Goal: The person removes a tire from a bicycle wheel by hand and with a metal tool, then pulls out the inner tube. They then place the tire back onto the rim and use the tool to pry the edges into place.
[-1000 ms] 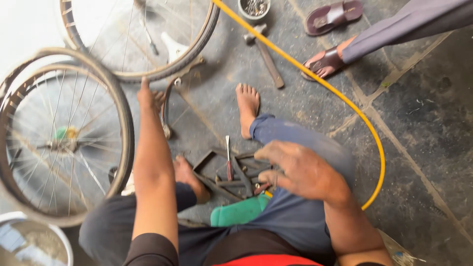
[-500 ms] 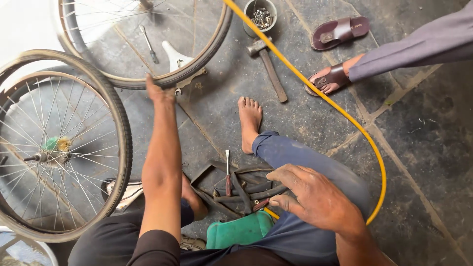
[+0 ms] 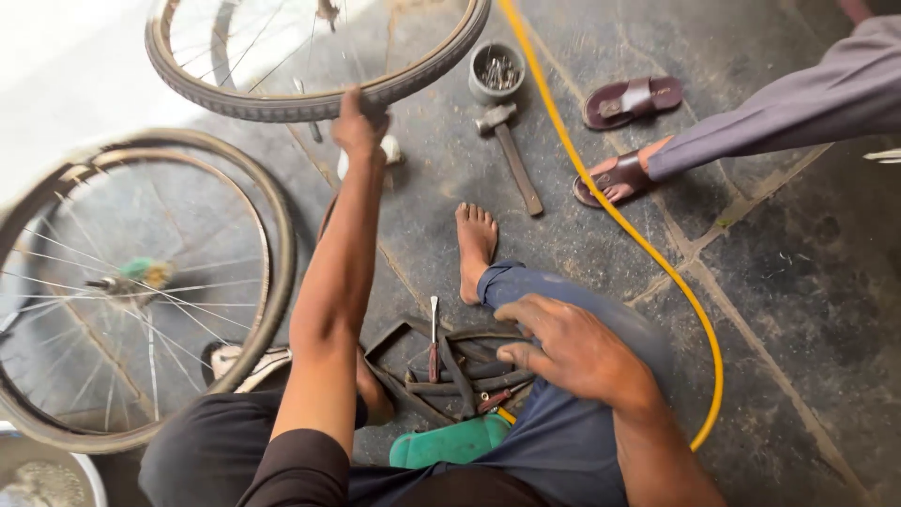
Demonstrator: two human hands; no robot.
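Since a second ago, left hand [image 3: 359,122] has gone farther out along the floor and now reaches the far bicycle wheel [image 3: 319,56]; fingers closed on its tyre at the near rim, grasping it; arm stretched straight ahead of me; camera has shifted with it, so wheel and hammer sit lower in view than before.

Right hand [image 3: 572,352] rests on my right knee, fingers loosely curled, holding nothing that I can see; it has hardly shifted.

Just left of right hand: open metal tool tray [image 3: 399,338] on the floor, with a red-handled screwdriver [image 3: 433,338] and dark tyre levers [image 3: 469,376] in it; green sandal [image 3: 450,441] just below the tray, against my leg; my bare right foot [image 3: 476,246] beyond the tray.

Right of left hand: grey tin of small metal parts [image 3: 496,73]; hammer [image 3: 511,155] just below the tin; yellow hose [image 3: 619,221] running past both and curving round beyond right hand.

Left of left arm: second spoked wheel [image 3: 141,282], close by.

Far right: another person's sandalled foot [image 3: 615,178] and grey trouser leg [image 3: 788,108]; loose brown sandal [image 3: 633,100] near it.
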